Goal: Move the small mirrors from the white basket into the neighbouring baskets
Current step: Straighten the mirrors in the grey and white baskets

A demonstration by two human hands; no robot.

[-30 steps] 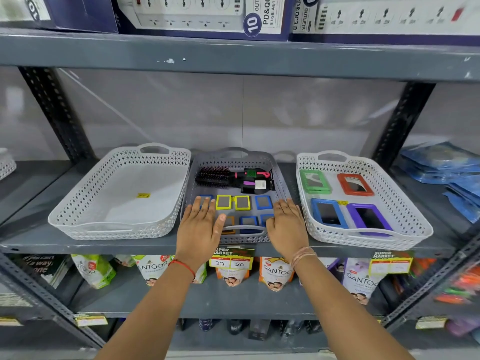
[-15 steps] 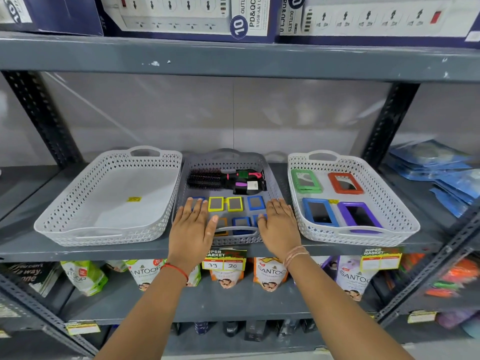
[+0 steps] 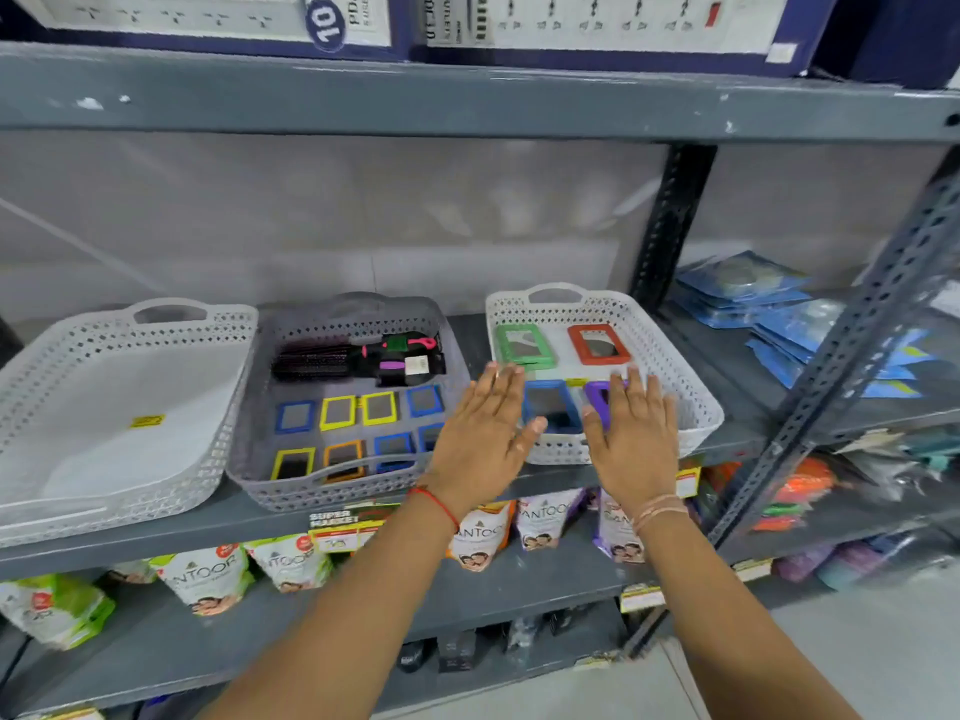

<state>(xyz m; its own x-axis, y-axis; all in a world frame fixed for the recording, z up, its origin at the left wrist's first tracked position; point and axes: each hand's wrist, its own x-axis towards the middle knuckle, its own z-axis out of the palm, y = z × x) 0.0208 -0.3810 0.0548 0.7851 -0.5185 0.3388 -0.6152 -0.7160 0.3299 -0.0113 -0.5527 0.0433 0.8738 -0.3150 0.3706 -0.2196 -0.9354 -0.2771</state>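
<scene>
while four framed mirrors lie flat in the white basket [image 3: 691, 397] on the right of the shelf [image 3: 519, 491], none has yet been lifted. a green mirror [image 3: 524, 345] and a red mirror [image 3: 597, 344] are seen at the back, a blue mirror [image 3: 550, 406] and a purple mirror [image 3: 602, 397] at the front, the last partly hidden. the left hand [image 3: 483, 433] and right hand [image 3: 631, 439] are held flat over the basket's near edge, fingers spread, nothing grasped. beside it stands a grey basket [image 3: 249, 459] already carrying smaller framed pieces and a hairbrush [image 3: 358, 358]; beyond that an empty pale basket [image 3: 218, 444] is noted. the step is judged to be the first pick. a front mirror should be taken by its frame edges, lifted clear of the perforated wall, and laid flat in a free spot next door. glass faces should be left untouched.
</scene>
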